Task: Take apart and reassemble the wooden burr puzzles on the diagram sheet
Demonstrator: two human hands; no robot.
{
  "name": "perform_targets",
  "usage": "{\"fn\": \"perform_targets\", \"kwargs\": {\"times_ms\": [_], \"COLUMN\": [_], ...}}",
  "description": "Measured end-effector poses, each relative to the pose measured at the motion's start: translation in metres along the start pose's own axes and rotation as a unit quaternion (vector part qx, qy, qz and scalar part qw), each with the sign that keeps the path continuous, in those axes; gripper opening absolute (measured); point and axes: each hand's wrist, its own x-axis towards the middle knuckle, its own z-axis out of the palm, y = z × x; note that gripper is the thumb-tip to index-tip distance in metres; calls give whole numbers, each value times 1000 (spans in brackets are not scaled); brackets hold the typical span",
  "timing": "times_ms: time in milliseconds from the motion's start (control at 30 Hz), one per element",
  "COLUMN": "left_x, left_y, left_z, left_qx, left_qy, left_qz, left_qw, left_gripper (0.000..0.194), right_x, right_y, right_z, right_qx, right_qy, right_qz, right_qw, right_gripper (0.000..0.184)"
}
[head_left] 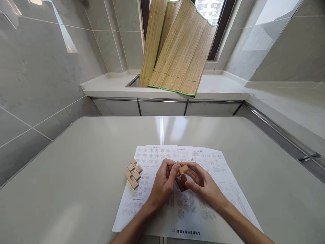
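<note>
Over the printed sheet, both of my hands hold a small assembly of wooden burr puzzle pieces (pixel 182 185), partly light and partly dark brown. My left hand (pixel 165 179) pinches it from the left with thumb and fingers closed. From the other side, my right hand (pixel 204 181) grips it, the thumb against the dark lower part and the fingers behind. Fingers hide some of the assembly, so how the pieces fit together is unclear. Left of my hands lie several light notched wooden pieces (pixel 133 173), overlapping the left edge of the sheet.
A large paper sheet (pixel 213 217) with small printed diagrams lies on the glossy pale table (pixel 76 176). Tiled walls (pixel 45 67) stand on both sides. Beyond the table, a bamboo mat (pixel 182 51) hangs over a white window ledge (pixel 106 86).
</note>
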Motion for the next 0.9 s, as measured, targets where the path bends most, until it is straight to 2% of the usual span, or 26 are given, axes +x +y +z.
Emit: {"fn": "perform_targets", "kwargs": {"times_ms": [133, 367, 667, 800, 900], "left_x": [1, -1, -3, -5, -4], "left_y": [-2, -5, -7, -4, 1], "left_z": [1, 0, -2, 0, 0], "left_qx": [-7, -17, 4, 23, 16], "left_qy": [30, 25, 8, 4, -10], "left_qz": [22, 19, 14, 35, 24], "left_qw": [999, 999, 1000, 999, 1000], "left_gripper": [28, 27, 31, 34, 38], "right_x": [0, -1, -2, -2, -2], "right_y": [2, -1, -1, -3, -4], "right_z": [4, 5, 4, 10, 13], "right_qx": [29, 21, 20, 24, 37], "right_qy": [-3, 4, 21, -8, -26], "right_qz": [15, 35, 30, 17, 16], "right_qw": [999, 999, 999, 1000, 999], "right_gripper": [51, 53, 56, 48, 45]}}
